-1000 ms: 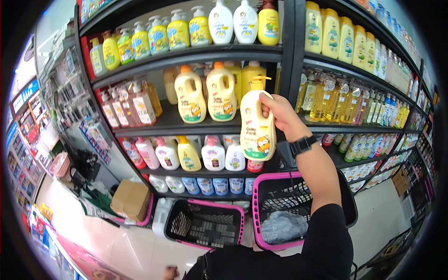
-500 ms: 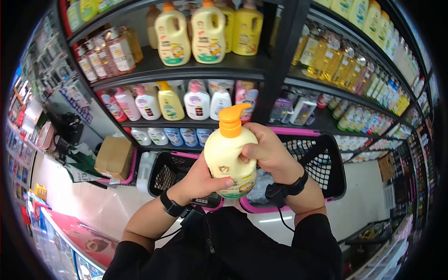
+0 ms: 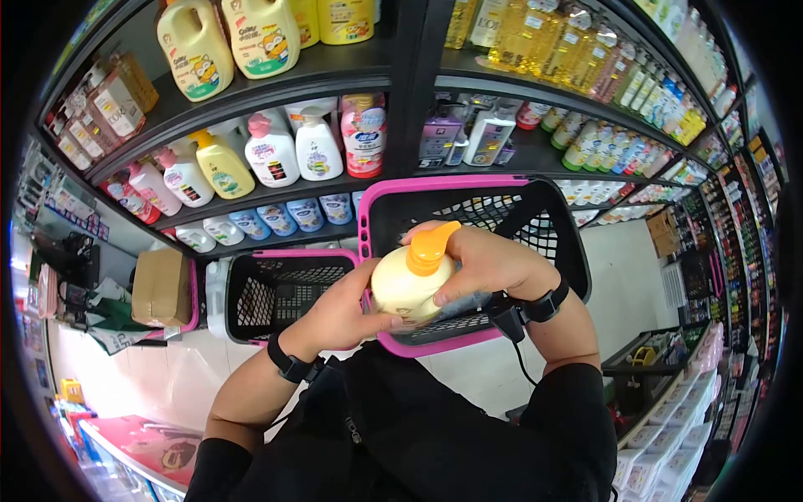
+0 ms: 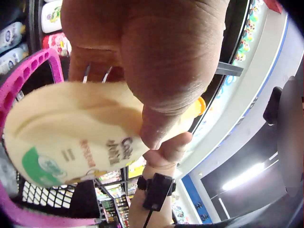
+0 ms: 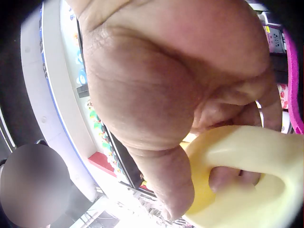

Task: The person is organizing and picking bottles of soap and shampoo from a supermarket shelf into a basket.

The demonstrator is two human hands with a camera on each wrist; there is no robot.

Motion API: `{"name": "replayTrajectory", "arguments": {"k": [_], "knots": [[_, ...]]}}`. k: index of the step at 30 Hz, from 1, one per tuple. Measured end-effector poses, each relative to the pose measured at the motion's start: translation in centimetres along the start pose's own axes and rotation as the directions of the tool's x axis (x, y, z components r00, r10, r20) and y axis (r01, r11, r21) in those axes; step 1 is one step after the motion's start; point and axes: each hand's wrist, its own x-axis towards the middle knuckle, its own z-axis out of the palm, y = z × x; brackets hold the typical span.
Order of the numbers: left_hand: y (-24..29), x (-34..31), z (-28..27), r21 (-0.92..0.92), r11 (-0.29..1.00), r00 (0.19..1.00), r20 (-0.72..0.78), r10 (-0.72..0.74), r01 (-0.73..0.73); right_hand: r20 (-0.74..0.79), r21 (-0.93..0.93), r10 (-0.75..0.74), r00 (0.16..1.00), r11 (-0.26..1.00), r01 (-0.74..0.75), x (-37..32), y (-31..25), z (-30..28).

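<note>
Over the near shopping basket [image 3: 577, 243], a cream pump bottle [image 3: 400, 289] with an orange pump head [image 3: 430, 249] is held between both hands. My left hand [image 3: 339, 311] grips the body from the left, thumb across the front. On the other side my right hand [image 3: 498, 263] grips it below the pump. In the right wrist view, fingertips show through the hole of the bottle's handle [image 5: 237, 145]. The left wrist view shows the label [image 4: 118, 152], with dark lettering and a green patch at the base.
A second basket [image 3: 251, 339] stands to the left, beside a cardboard box [image 3: 161, 287]. Ahead, shelves [image 3: 276, 90] carry rows of bottles, with two similar cream bottles [image 3: 195, 50] at the upper left. Grey plastic [image 3: 468, 305] lies inside the near basket.
The bottle came away from the shelf in my right hand, and my left hand took hold of it too. It is now lower, over the basket, and the view has tilted down and right.
</note>
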Motion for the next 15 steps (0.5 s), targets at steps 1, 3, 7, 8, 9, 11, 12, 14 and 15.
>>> {"name": "replayTrajectory", "arguments": {"k": [1,3,7,8,9,11,12,14,15], "knots": [[-1.4,0.0,0.3,-0.106,0.993,0.998,-0.042,0.042,-0.046,0.000,0.026,0.012,1.000,1.000,-0.012,0.5,1.2,-0.4],[-4.3,-0.8,0.1,-0.250,0.968,0.997,-0.080,-0.025,0.004,-0.016,-0.014,0.087,0.996,0.996,-0.087,1.5,4.6,-1.5],[-11.6,-6.5,0.1,-0.250,0.902,0.863,-0.288,-0.415,0.350,0.070,-0.105,0.244,0.967,0.966,-0.236,3.9,10.7,-4.2],[-13.3,-8.5,0.2,-0.180,0.877,0.814,-0.328,-0.480,0.445,0.026,-0.214,0.304,0.952,0.932,-0.292,4.5,13.4,-4.9],[-16.1,-11.2,1.0,-0.138,0.842,0.743,-0.411,-0.528,0.521,-0.028,-0.317,0.356,0.934,0.883,-0.346,5.2,18.3,-5.7],[-22.7,-18.2,2.3,-0.310,0.619,0.536,-0.314,-0.783,0.722,-0.132,-0.409,0.427,0.894,0.798,-0.442,6.0,26.2,-6.1],[-25.4,-22.1,3.4,-0.357,0.519,0.435,-0.294,-0.851,0.776,-0.176,-0.408,0.451,0.875,0.775,-0.482,6.3,29.4,-6.2],[-32.0,-31.9,6.8,-0.184,0.307,0.224,-0.369,-0.902,0.934,-0.249,-0.380,0.478,0.842,0.752,-0.539,7.2,32.5,-6.4],[-34.4,-38.3,8.8,0.236,0.300,0.351,-0.217,-0.911,0.924,-0.277,-0.348,0.485,0.829,0.754,-0.557,7.5,33.3,-6.0]]}}
